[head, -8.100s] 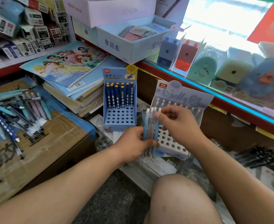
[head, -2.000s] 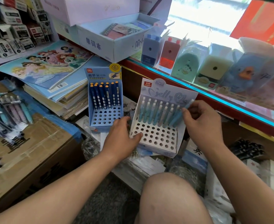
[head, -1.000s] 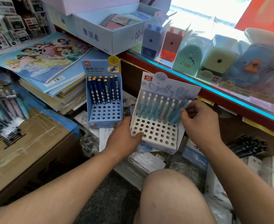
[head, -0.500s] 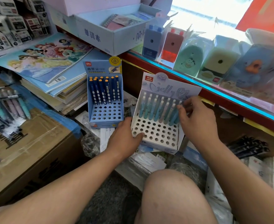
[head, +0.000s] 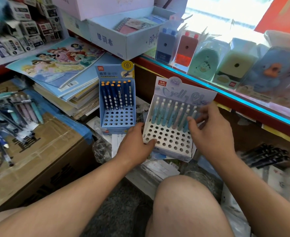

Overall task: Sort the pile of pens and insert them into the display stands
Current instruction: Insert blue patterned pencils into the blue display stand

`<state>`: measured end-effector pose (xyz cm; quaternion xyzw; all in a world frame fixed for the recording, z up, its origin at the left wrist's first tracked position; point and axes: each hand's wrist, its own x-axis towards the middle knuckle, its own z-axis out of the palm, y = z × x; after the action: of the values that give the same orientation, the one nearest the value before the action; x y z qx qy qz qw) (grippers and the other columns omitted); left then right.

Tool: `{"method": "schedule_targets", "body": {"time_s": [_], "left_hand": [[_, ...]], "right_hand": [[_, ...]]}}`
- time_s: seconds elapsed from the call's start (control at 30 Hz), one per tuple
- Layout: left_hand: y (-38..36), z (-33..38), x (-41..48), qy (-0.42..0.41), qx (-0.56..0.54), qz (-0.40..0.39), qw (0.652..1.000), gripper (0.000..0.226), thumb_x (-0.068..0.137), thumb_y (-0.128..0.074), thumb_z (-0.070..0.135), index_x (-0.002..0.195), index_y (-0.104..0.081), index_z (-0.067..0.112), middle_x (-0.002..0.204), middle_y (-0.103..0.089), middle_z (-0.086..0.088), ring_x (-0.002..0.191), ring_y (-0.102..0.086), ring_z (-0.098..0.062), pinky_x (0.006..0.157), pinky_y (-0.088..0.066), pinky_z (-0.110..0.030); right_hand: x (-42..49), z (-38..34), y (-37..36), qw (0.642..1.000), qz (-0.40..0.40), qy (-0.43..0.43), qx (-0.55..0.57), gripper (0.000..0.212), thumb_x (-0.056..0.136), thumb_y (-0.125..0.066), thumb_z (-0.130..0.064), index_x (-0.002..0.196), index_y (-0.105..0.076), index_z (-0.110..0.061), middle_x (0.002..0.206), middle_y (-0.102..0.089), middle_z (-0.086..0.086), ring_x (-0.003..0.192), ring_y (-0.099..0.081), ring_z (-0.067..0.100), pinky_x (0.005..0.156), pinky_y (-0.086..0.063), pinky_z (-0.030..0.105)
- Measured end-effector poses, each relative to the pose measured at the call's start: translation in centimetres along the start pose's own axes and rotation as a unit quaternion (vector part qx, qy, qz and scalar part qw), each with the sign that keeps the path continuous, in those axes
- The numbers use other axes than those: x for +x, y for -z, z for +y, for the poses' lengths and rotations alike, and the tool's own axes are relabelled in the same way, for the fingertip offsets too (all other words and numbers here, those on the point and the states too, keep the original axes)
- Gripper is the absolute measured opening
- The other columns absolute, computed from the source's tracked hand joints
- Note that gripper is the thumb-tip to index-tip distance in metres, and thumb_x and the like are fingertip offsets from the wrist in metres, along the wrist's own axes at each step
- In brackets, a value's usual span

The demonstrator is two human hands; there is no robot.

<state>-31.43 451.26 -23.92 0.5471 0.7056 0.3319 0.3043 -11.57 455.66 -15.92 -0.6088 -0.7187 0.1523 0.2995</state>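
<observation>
Left hand (head: 134,144): grips the front-left corner of the white display stand (head: 168,141), thumb (head: 150,142) laid on the perforated deck and fingers curled down its left side.

Right hand (head: 212,134): at the right end of the same stand, fingers loosely spread. Its thumb (head: 191,121) is in front of the rightmost pastel pens (head: 168,115) and its fingers are beside them. Whether it pinches one cannot be told because of blur.

The pastel pens stand in the back rows of the white stand, between the two hands.

The blue display stand (head: 117,119) stands just beyond the left hand, with dark blue pens (head: 117,98) in its back rows.

The unsorted pile of pens (head: 16,115) lies well to the left of the left hand, on a cardboard box (head: 43,156).
</observation>
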Motion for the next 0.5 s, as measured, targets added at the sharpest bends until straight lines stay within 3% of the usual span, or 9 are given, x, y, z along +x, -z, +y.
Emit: {"method": "schedule_targets", "body": {"time_s": [0.13,0.3,0.4,0.5], "left_hand": [[3.5,1.2,-1.4,-0.007,0.015,0.023,1.000,0.069,0.090,-0.072,0.040,0.148,-0.038,0.025,0.137,-0.049,0.001,0.121,-0.053,-0.014,0.104,-0.049,-0.036],[11.0,0.8,-3.9,0.012,0.048,0.049,0.998,0.079,0.085,-0.076,0.046,0.149,-0.034,0.029,0.145,-0.042,0.001,0.133,-0.045,-0.017,0.111,-0.041,-0.036],[15.8,0.2,-7.0,0.044,0.085,0.075,0.993,0.087,0.083,-0.075,0.054,0.153,-0.029,0.029,0.156,-0.034,0.002,0.142,-0.037,-0.017,0.113,-0.034,-0.035],[20.2,-1.2,-10.8,0.095,0.119,0.099,0.983,0.090,0.083,-0.071,0.061,0.154,-0.026,0.031,0.159,-0.028,0.004,0.144,-0.034,-0.017,0.113,-0.032,-0.033]], "right_hand": [[-1.9,-2.6,-0.5,0.986,-0.130,0.081,0.068,0.026,0.091,-0.073,-0.030,0.112,-0.058,-0.031,0.102,-0.061,-0.015,0.089,-0.062,0.004,0.078,-0.060,0.031],[-1.3,-7.1,-2.2,0.938,-0.277,0.159,0.136,0.052,0.087,-0.077,-0.033,0.133,-0.053,-0.038,0.121,-0.057,-0.021,0.110,-0.057,-0.003,0.091,-0.057,0.028],[-1.0,-10.9,-4.0,0.912,-0.326,0.219,0.122,0.061,0.085,-0.077,-0.039,0.139,-0.049,-0.038,0.130,-0.053,-0.015,0.115,-0.057,0.001,0.095,-0.056,0.029],[-1.5,-15.7,-6.0,0.868,-0.375,0.324,0.034,0.068,0.088,-0.072,-0.047,0.147,-0.040,-0.038,0.140,-0.044,-0.012,0.124,-0.051,0.008,0.103,-0.047,0.028]]}}
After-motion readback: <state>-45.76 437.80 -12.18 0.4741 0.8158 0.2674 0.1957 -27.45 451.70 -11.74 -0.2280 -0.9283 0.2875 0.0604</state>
